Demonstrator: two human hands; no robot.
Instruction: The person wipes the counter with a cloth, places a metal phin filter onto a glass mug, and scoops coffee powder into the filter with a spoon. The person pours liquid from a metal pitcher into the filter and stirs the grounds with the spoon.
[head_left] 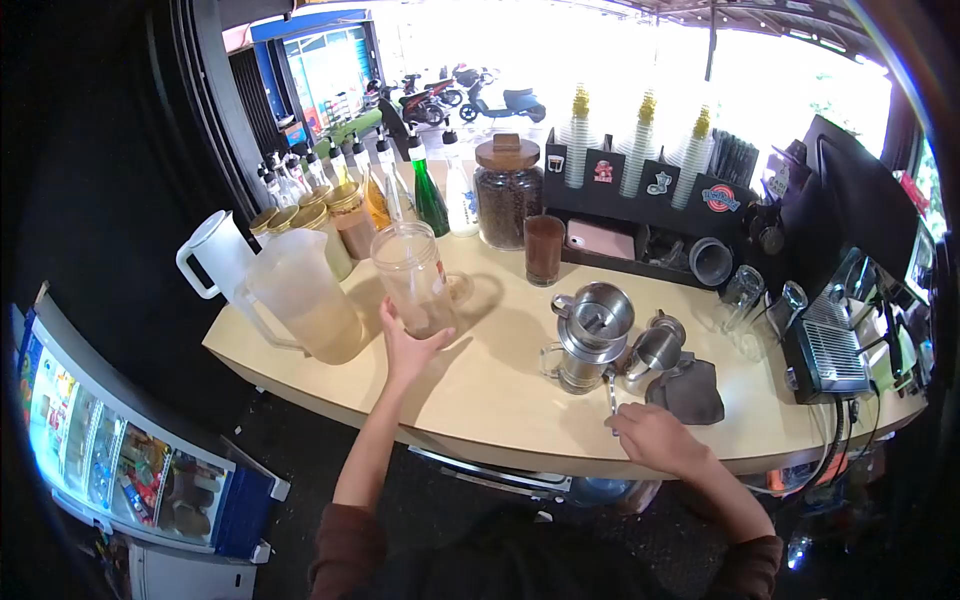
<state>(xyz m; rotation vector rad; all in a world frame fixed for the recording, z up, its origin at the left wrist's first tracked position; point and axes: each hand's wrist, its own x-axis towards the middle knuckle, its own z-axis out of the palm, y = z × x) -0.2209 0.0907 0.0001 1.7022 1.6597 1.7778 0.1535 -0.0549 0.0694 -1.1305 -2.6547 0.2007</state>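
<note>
My left hand (pixel 413 350) is wrapped round the lower part of a clear open jar (pixel 412 283) with a little brownish content at its bottom. Just behind that jar, a round clear lid (pixel 459 288) lies on the counter. Pinched in my right hand (pixel 652 437) is the handle of a metal spoon (pixel 612 392), at the front of the counter. Beyond the spoon, a steel drip filter (pixel 597 318) sits on top of a glass mug (pixel 578 374). A small steel pitcher (pixel 657 348) and a folded dark cloth (pixel 687 390) are beside them.
Left of the jar stand a frosted pitcher (pixel 305 295), a white pitcher (pixel 213 255) and several bottles. A coffee bean jar (pixel 508 195) and a glass of brown drink (pixel 543 250) are behind. A black cup organizer (pixel 640 190) and an espresso machine (pixel 830 345) stand right.
</note>
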